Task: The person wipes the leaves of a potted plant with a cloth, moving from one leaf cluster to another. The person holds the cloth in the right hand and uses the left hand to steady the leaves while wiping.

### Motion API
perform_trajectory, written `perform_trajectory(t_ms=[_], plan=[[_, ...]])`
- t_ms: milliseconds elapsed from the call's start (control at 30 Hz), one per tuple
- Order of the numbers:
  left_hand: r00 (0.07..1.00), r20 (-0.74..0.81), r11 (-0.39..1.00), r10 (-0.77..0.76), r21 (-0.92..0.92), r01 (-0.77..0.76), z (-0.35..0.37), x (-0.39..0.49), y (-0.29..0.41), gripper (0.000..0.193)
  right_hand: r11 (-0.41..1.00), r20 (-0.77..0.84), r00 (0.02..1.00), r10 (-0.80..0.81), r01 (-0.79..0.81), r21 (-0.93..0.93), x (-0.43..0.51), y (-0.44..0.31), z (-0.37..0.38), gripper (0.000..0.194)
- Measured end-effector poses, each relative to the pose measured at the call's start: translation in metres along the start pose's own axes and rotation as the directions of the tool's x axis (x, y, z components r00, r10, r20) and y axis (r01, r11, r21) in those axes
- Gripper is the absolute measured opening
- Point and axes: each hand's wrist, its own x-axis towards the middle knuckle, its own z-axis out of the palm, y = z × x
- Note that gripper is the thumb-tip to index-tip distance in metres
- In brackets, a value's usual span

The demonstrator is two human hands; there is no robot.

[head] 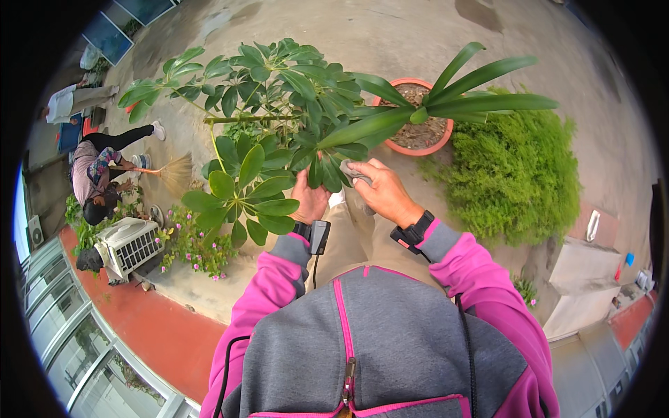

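Observation:
In front of me spreads a schefflera (pixel 253 166) with glossy leaflets on branching stems. My left hand (pixel 310 199) is under a cluster of its hanging leaves, thumb and fingers around them; the foliage partly hides the fingertips. A crumpled grey cloth (pixel 356 172) is gripped in my right hand (pixel 385 191), right beside the same leaf cluster. Long strap-like leaves of a potted plant (pixel 486 102) reach over the schefflera from the right, above an orange-red pot (pixel 418 152) with soil in it.
A feathery green bush (pixel 515 172) stands on the right. On the left, a bent-over person (pixel 89 172) holds a straw broom (pixel 175 171); another person (pixel 65 102) is farther off. Nearby are an air-conditioner outdoor unit (pixel 128 245) and pink-flowered plants (pixel 196 245).

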Motion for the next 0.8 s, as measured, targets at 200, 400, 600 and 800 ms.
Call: perform_trajectory(t_ms=[200,400,600,800], plan=[[0.994,-0.021,0.987,0.106,-0.122,-0.107,0.029,-0.004,0.0,0.066,0.908,0.051,0.964,-0.262,0.264,-0.325,0.02,-0.008,0.035,0.037],[0.999,-0.023,0.957,0.03,-0.286,-0.035,0.044,-0.016,0.0,0.071,0.887,-0.037,0.979,-0.202,0.167,-0.43,0.05,-0.013,0.049,0.035],[0.995,0.054,0.948,0.078,-0.313,-0.057,0.038,-0.021,0.0,0.07,0.912,0.13,0.983,-0.128,0.168,-0.374,0.015,-0.011,0.044,0.038],[0.996,0.083,0.919,-0.022,-0.392,0.052,0.04,-0.026,0.0,0.065,0.894,0.019,0.984,-0.175,0.167,-0.416,0.04,-0.014,0.04,0.037]])
